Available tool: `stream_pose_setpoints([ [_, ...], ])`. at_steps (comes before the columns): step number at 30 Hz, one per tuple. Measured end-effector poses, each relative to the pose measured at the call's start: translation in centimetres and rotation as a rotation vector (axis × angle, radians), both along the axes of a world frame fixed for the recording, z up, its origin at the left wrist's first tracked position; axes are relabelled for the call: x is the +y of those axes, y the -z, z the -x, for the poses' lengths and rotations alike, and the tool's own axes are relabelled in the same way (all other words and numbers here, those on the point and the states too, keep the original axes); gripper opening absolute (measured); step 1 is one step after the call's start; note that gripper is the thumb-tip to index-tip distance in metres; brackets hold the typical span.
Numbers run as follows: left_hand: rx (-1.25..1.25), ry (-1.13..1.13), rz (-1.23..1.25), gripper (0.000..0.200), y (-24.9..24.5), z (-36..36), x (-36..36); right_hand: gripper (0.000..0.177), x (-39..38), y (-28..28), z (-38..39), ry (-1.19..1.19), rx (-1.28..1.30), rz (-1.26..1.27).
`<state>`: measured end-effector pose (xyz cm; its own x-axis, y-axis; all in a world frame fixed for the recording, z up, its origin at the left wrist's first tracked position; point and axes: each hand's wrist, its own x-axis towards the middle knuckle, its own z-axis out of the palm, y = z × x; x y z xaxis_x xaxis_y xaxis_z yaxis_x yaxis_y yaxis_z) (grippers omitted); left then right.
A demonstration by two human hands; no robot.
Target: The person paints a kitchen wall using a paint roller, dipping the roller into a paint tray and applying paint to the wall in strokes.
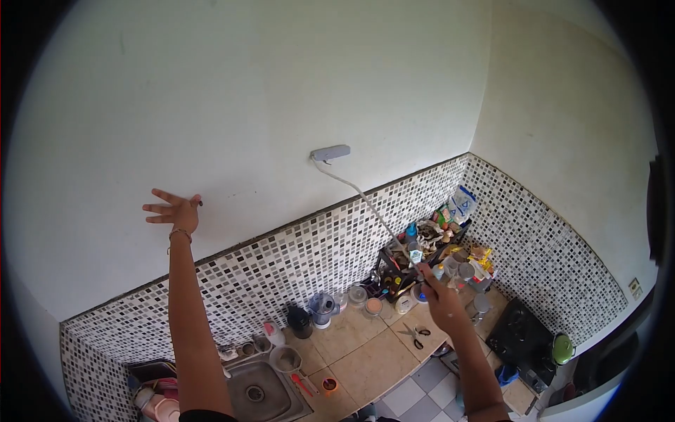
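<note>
My left hand (173, 211) reaches up to the white wall (211, 105) with its fingers spread; it looks flat against the surface. A small dark spot shows by its thumb, too small to make out. On the right, my right hand (444, 301) is wrapped round the handle of a paint roller (330, 152). The roller's long bent rod slants up to the left from that hand. Its grey sleeve lies at the painted wall, above the black-and-white mosaic tiles (337, 232).
Below runs a tiled counter (358, 362) with a sink (261, 387), a blender (322, 309), scissors (416, 336), and an orange-rimmed cup (330, 384). A crowded rack (394, 264) stands in the corner. Further right are a black stove (520, 341) and a green pot (562, 349).
</note>
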<state>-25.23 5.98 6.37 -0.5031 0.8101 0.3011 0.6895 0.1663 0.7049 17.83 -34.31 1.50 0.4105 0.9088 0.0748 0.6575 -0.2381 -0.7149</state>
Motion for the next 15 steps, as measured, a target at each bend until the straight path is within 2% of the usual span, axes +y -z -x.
stream_pose_setpoints([
  [1, -0.021, 0.006, 0.003, 0.121, -0.2, -0.2, -0.3, 0.046, 0.3, 0.7, -0.7, -0.072, -0.045, -0.158],
  [4, -0.054, 0.023, -0.004, 0.122, 0.0, -0.3, -0.6, 0.047, 1.2, 1.6, -1.3, -0.058, 0.023, -0.109],
  [7, 0.005, -0.006, 0.030, 0.124, -0.5, -0.1, -0.2, 0.048, 2.7, 1.5, -0.8, -0.064, 0.048, -0.191],
  [9, 0.069, -0.040, 0.085, 0.125, 0.0, -0.2, -0.3, 0.050, 4.9, -0.9, -0.1, -0.035, -0.002, -0.245],
  [11, 0.151, -0.084, 0.123, 0.127, 0.2, 0.5, 1.2, 0.053, 7.8, -4.5, 0.2, -0.103, -0.006, -0.510],
  [12, 0.169, -0.091, 0.129, 0.127, -0.2, 0.6, 1.1, 0.054, 8.8, -7.0, 0.1, -0.093, -0.103, -0.567],
  [13, 0.181, -0.095, 0.135, 0.128, -0.3, 0.5, 0.6, 0.055, 8.7, -10.4, 0.6, -0.040, -0.111, -0.512],
  [14, 0.188, -0.096, 0.136, 0.128, -0.2, 0.4, 0.8, 0.056, 9.1, -11.3, 0.2, -0.054, -0.079, -0.536],
  [15, 0.365, -0.126, 0.115, 0.126, 1.2, 1.6, 2.9, 0.057, 9.6, -11.9, -0.5, -0.065, -0.055, -0.564],
])
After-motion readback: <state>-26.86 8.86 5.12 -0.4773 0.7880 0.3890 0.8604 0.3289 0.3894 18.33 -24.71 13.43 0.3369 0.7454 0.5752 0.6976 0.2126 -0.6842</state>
